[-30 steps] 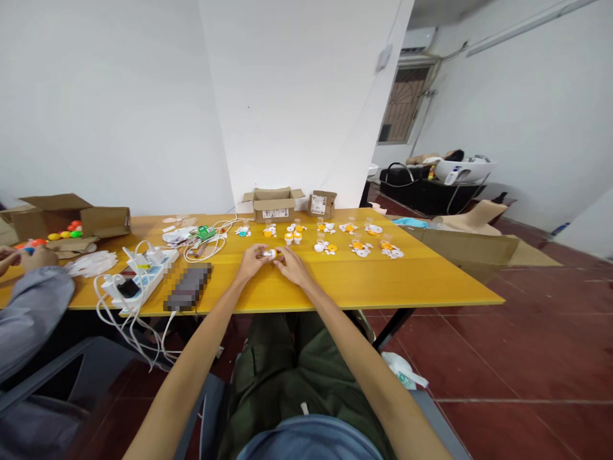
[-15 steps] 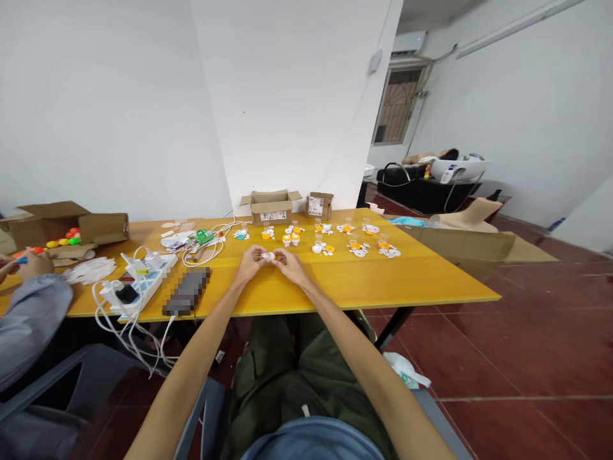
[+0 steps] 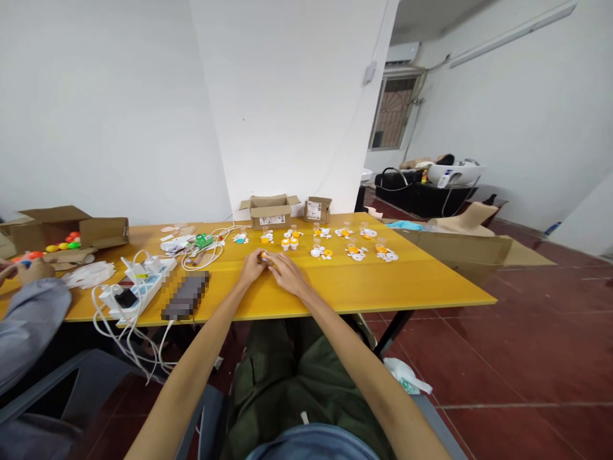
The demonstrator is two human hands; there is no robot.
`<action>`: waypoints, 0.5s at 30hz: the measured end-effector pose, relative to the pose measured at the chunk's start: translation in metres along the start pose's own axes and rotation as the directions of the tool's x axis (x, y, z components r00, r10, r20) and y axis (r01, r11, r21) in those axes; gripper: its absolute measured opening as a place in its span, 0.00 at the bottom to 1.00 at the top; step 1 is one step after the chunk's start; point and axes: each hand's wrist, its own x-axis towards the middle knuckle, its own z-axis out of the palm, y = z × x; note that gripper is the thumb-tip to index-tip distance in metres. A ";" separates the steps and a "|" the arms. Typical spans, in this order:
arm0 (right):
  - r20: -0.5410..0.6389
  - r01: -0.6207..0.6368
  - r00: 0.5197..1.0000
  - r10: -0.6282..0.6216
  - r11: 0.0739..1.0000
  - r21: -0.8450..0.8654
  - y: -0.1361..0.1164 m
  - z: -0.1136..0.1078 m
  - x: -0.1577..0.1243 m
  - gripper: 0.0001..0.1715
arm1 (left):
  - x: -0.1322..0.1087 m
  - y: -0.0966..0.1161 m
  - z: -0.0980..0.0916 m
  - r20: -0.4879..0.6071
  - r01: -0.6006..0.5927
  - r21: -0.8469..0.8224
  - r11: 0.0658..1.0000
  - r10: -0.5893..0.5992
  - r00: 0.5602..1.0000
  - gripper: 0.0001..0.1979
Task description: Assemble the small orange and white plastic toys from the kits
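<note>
Near the front of the yellow table, my left hand [image 3: 252,266] is wrapped round a small orange-and-white plastic piece [image 3: 263,255]. Its orange part faces up, and the fingers hide most of it. My right hand [image 3: 286,275] reaches in from the right, its fingertips pressed together at the piece. Just beyond the hands stand two small capped white-and-orange containers [image 3: 290,243]. Farther off and to the right, small groups of white and orange plastic parts [image 3: 357,252] lie beside clear cups.
Two cardboard boxes [image 3: 271,221] stand against the wall. To the left are a power strip [image 3: 152,285] with tangled white cables, a pixelated dark device [image 3: 186,296] and a box with coloured balls [image 3: 67,246]. A co-worker's grey sleeve [image 3: 41,306] is at far left.
My right hand has turned over, knuckles up, and shifted left with its fingers over the piece. The piece now shows an orange top instead of mostly white. The view has shifted slightly.
</note>
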 end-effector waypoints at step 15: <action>0.063 -0.131 0.986 0.156 0.947 -0.295 0.024 -0.042 -0.037 0.14 | 0.047 -0.021 0.034 -0.216 0.174 0.064 0.983 -0.156 0.964 0.19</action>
